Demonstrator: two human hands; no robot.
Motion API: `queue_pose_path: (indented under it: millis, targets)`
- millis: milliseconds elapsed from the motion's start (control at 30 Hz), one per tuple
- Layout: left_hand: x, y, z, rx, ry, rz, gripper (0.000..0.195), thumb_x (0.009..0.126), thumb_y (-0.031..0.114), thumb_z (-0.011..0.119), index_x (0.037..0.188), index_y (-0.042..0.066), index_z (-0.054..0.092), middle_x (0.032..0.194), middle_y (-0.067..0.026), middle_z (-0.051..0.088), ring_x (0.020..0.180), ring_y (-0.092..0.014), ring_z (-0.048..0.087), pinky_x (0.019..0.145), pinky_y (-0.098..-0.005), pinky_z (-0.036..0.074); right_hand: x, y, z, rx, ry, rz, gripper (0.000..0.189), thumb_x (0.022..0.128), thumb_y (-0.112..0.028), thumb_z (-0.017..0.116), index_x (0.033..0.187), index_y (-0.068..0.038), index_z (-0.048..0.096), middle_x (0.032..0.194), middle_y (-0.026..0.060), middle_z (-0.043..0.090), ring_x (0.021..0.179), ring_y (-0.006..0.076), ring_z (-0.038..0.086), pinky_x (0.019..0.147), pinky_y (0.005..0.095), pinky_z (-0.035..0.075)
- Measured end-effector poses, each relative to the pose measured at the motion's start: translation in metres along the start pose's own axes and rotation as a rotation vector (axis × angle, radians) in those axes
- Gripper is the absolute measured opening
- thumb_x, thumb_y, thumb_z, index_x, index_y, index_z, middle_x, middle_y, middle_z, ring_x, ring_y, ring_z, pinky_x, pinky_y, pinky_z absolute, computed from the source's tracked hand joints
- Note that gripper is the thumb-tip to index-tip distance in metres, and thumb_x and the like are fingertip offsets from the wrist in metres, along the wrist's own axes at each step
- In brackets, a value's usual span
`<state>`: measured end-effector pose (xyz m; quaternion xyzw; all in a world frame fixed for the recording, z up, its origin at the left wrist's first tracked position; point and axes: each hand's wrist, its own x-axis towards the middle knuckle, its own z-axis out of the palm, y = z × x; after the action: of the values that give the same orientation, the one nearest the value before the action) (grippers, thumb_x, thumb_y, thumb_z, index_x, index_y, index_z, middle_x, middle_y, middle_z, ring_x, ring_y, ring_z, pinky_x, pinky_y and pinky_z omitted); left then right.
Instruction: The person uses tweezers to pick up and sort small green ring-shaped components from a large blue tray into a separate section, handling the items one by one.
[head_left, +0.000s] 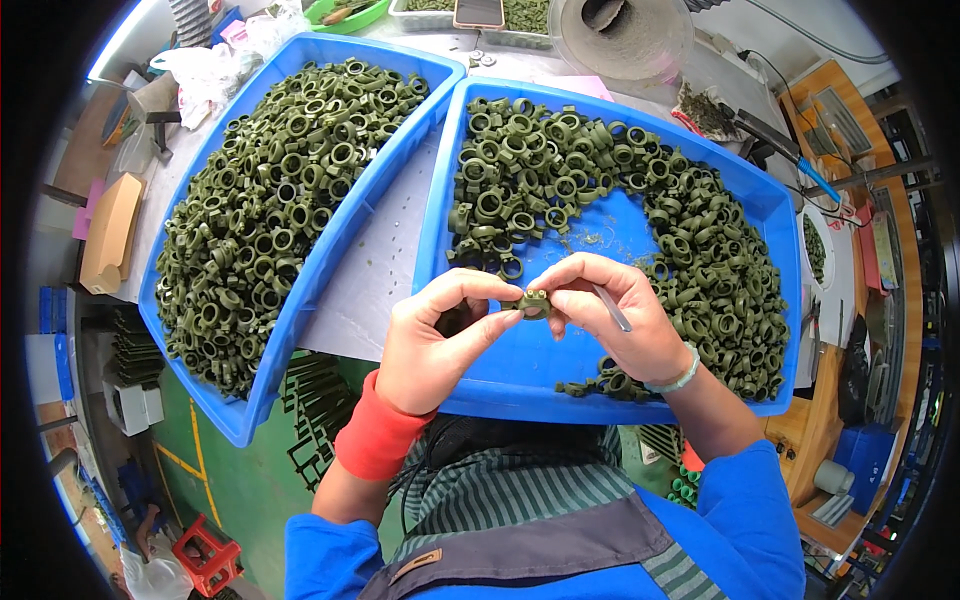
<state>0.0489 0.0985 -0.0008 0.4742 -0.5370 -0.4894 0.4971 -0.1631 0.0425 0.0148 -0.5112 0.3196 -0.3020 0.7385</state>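
Between both hands, above the front of the right blue plastic tray (480, 394), is one green ring-shaped part (535, 304) with small bosses on top. My left hand (450, 326) pinches its left side between thumb and forefinger; more green pieces show dark behind those fingers. My right hand (619, 319) grips the part's right side with thumb and fingertips. That hand also carries a slim metal tool (613, 309), tucked between the fingers and pointing down to the right. Loose green rings (517, 165) fill the tray's back, and another heap (712, 285) lies along its right side.
A second blue tray (360, 195), heaped with similar green rings (262, 210), stands at the left. Behind are a phone (479, 13), a duct hood (622, 37) and a white plastic bag (199, 79). A red stool (206, 555) and a person (154, 566) are at lower left.
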Motion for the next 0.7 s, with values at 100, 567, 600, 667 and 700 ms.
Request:
queue_pose_path:
  millis: [100,567,600,667,700]
  targets:
    - [0.000,-0.001,0.000,0.016,-0.016,-0.016,0.021,0.084,-0.001,0.074,0.105,0.003,0.072,0.096,-0.0014,0.066,0.074,-0.005,0.051,0.065,-0.0208,0.044,-0.001,-0.002,0.003,-0.045,0.027,0.002,0.016,0.095,-0.006,0.063,0.110,0.002,0.066,0.097,0.0058,0.068,0.081,0.0094,0.062,0.074,0.0250,0.052]
    - [0.000,0.001,0.005,-0.084,0.036,-0.103,0.023,0.086,0.001,0.074,0.108,0.004,0.072,0.086,0.0021,0.060,0.071,-0.002,0.047,0.063,-0.0185,0.038,-0.001,0.002,0.010,-0.144,0.121,-0.054,0.017,0.090,-0.005,0.071,0.105,0.002,0.066,0.096,0.0068,0.070,0.085,0.0115,0.066,0.076,0.0260,0.054]
    - [0.001,0.002,0.005,0.004,0.060,-0.029,0.024,0.085,0.001,0.074,0.109,0.005,0.072,0.089,0.0008,0.060,0.071,-0.002,0.047,0.063,-0.0188,0.038,-0.001,0.005,0.009,-0.306,0.144,-0.179,0.018,0.088,-0.003,0.073,0.103,0.001,0.067,0.095,0.0074,0.070,0.085,0.0127,0.067,0.076,0.0265,0.055]
    - [0.000,0.009,0.007,0.049,0.075,-0.037,0.022,0.085,0.000,0.074,0.107,0.004,0.073,0.092,-0.0007,0.061,0.073,-0.003,0.047,0.065,-0.0184,0.037,0.000,0.008,0.009,-0.465,0.164,-0.303,0.019,0.085,-0.002,0.075,0.102,0.001,0.067,0.095,0.0079,0.070,0.086,0.0138,0.069,0.076,0.0271,0.056]
    - [0.000,0.011,0.008,0.092,0.087,-0.041,0.021,0.085,0.000,0.074,0.106,0.002,0.073,0.095,-0.0021,0.062,0.074,-0.003,0.047,0.066,-0.0180,0.037,0.000,0.008,0.010,-0.550,0.167,-0.359,0.020,0.083,-0.001,0.076,0.101,0.000,0.067,0.094,0.0084,0.070,0.084,0.0150,0.069,0.074,0.0276,0.056]
